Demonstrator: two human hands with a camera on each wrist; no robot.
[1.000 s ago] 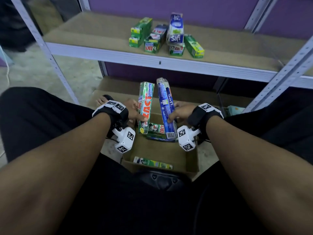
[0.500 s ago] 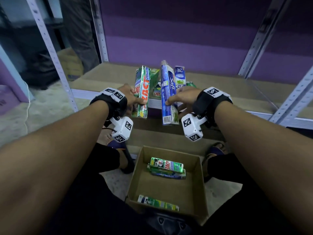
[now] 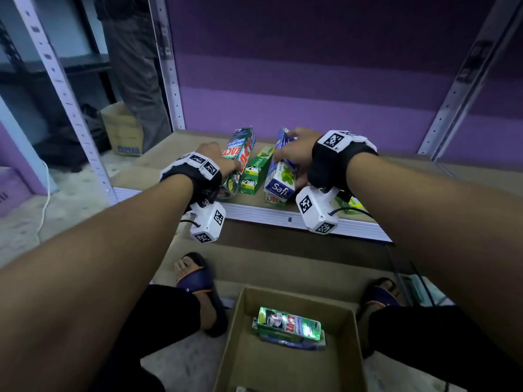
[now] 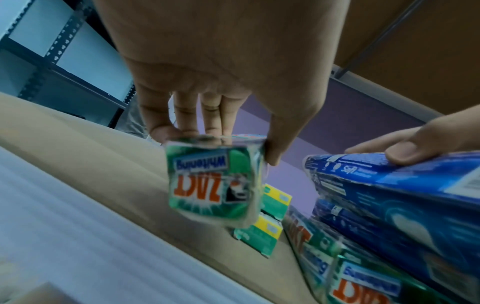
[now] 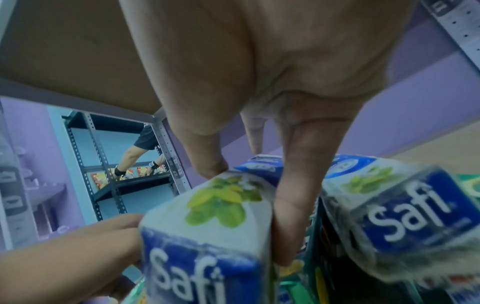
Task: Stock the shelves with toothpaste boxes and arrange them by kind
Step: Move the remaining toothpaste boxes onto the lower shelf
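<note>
My left hand (image 3: 219, 159) (image 4: 215, 131) grips a green Zact toothpaste box (image 3: 239, 154) (image 4: 217, 181) from above, just over the wooden shelf (image 3: 325, 205) at the left of the pile. My right hand (image 3: 294, 154) (image 5: 249, 170) grips a blue Safi box (image 3: 281, 171) (image 5: 207, 236), laid on top of the stacked boxes. Two small green-and-yellow boxes (image 3: 256, 172) (image 4: 265, 226) lie between them. Another Safi box (image 5: 400, 207) sits to the right, and further Zact boxes (image 4: 363, 288) lie under the blue ones.
On the floor below, a cardboard box (image 3: 353, 335) holds a Zact box (image 3: 288, 325) stacked on another box. My sandalled feet (image 3: 195, 275) flank it. Perforated metal uprights (image 3: 62, 89) frame the shelf. Another person (image 5: 145, 148) works at a far shelf.
Both hands have carried their boxes forward and down from in front of the shelf onto the pile. The boxes have tipped from upright to lying lengthwise.
</note>
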